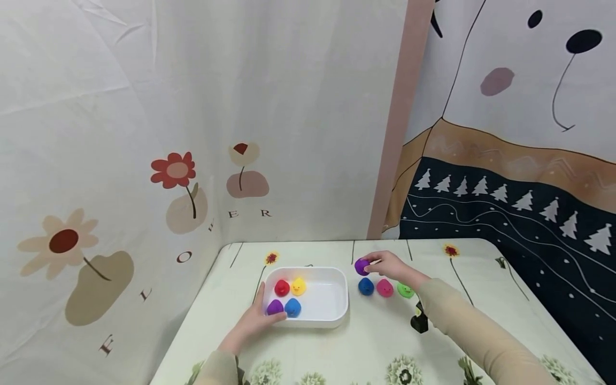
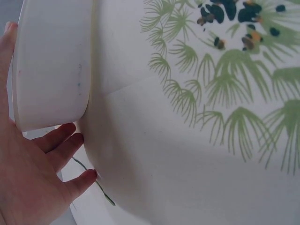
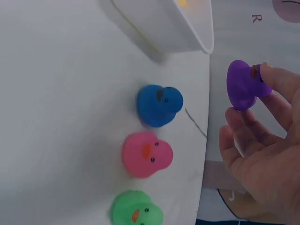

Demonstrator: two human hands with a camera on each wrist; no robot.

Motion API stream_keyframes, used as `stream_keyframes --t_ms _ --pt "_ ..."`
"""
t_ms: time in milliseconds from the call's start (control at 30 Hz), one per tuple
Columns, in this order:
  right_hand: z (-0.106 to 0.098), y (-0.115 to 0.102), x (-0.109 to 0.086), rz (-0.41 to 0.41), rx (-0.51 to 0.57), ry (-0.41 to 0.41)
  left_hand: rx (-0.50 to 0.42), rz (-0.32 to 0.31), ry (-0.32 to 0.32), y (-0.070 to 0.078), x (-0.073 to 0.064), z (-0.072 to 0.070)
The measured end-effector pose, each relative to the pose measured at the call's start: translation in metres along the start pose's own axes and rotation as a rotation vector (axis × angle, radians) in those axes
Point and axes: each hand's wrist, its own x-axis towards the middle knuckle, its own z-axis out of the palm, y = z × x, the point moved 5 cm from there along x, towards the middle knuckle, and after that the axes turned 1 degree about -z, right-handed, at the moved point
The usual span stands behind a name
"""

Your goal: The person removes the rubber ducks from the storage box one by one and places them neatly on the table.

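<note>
My right hand (image 1: pixel 385 264) pinches a purple rubber duck (image 3: pixel 241 86) by its head, lifted behind a row of ducks. That row holds a blue duck (image 3: pixel 157 104), a pink duck (image 3: pixel 145 155) and a green duck (image 3: pixel 136 211). A white plastic tray (image 1: pixel 332 323) stands to their left, and my left hand (image 1: pixel 254 321) holds its near left corner, thumb along the front and fingers at the left end. Inside the tray sit a red duck (image 1: pixel 282 288), a yellow duck (image 1: pixel 299 286), another purple duck (image 1: pixel 275 307) and a lighter blue duck (image 1: pixel 292 308).
A small black object (image 1: pixel 420 321), partly behind the right sleeve, is near the green duck; its kind is unclear. The table (image 1: pixel 366 347) wears a flower-printed cloth. Printed curtains (image 1: pixel 308 133) hang behind and to the left, with a bear-printed one (image 1: pixel 520 187) on the right.
</note>
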Motion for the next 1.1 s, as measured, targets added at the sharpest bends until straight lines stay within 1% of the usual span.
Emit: stream_keyframes --t_ms 233,600,733,933,1100 --pt "-0.015 0.013 -0.006 0.014 0.006 0.016 0.007 0.005 0.002 0.002 -0.001 -0.001" --pt "-0.036 0.04 -0.017 0.077 0.005 0.075 0.004 -0.008 -0.007 0.004 -0.003 -0.001" --pt "-0.043 0.042 -0.025 0.078 -0.011 0.075 0.002 -0.009 -0.008 0.003 -0.003 -0.001" --pt "-0.052 0.052 -0.03 0.118 -0.012 0.102 0.002 -0.004 -0.002 0.002 -0.001 -0.001" --pt "-0.058 0.061 -0.035 0.128 -0.019 0.109 -0.01 -0.007 -0.002 0.0 0.001 -0.001"
